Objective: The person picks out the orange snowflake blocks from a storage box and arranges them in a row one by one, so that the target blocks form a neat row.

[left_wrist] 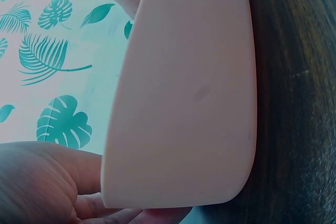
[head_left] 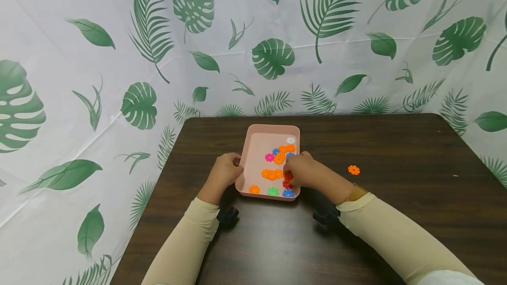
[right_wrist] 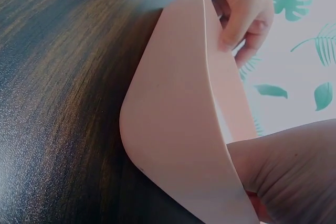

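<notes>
A pink tray (head_left: 253, 144) lies on the table with several flower-shaped plastic discs in it. Orange discs (head_left: 272, 174) form a row near its middle; a green disc (head_left: 273, 191) and a blue disc (head_left: 288, 193) lie near the front wall. My left hand (head_left: 224, 171) pinches the tray's left wall, thumb on the inside, as the right wrist view shows. Over the right wall, my right hand (head_left: 304, 170) reaches into the tray, fingertips down at red discs (head_left: 287, 184). The tray wall (right_wrist: 168, 103) and the hand itself hide whether those fingers hold one.
A single orange disc (head_left: 354, 170) lies on the dark wooden table (head_left: 396, 214), right of the tray. Behind the table hangs a white cloth (head_left: 222, 87) with green leaves. A white disc (head_left: 291, 140) sits in the tray's far right corner.
</notes>
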{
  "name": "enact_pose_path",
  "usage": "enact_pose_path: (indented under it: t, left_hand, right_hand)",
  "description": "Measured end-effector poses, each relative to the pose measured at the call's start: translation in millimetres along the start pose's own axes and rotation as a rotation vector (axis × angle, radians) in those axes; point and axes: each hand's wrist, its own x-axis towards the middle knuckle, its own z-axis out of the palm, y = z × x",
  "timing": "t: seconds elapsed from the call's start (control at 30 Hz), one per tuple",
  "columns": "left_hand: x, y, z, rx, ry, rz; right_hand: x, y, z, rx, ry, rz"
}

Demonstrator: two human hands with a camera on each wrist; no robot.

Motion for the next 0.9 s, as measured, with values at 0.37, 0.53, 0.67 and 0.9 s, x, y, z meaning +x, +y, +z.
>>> enact_pose_path:
  t: [0.37, 0.53, 0.67, 0.9]
  left_hand:
    - [-0.3, 0.0, -0.3, 0.009, 0.006, 0.015]
    - [0.3, -1.2, 0.6, 0.007, 0.014, 0.019]
    - [-0.1, -1.6, 1.1, 0.010, 0.012, 0.018]
    - [-0.5, -0.9, 0.9, 0.007, 0.011, 0.005]
  right_hand:
    - [2.0, -1.6, 0.3, 0.099, -0.051, 0.047]
    - [4.2, -2.8, 3.3, 0.096, -0.059, 0.050]
    - [4.4, -3.6, 5.5, 0.087, -0.053, 0.058]
    - [1.5, -4.2, -0.5, 0.119, -0.002, 0.066]
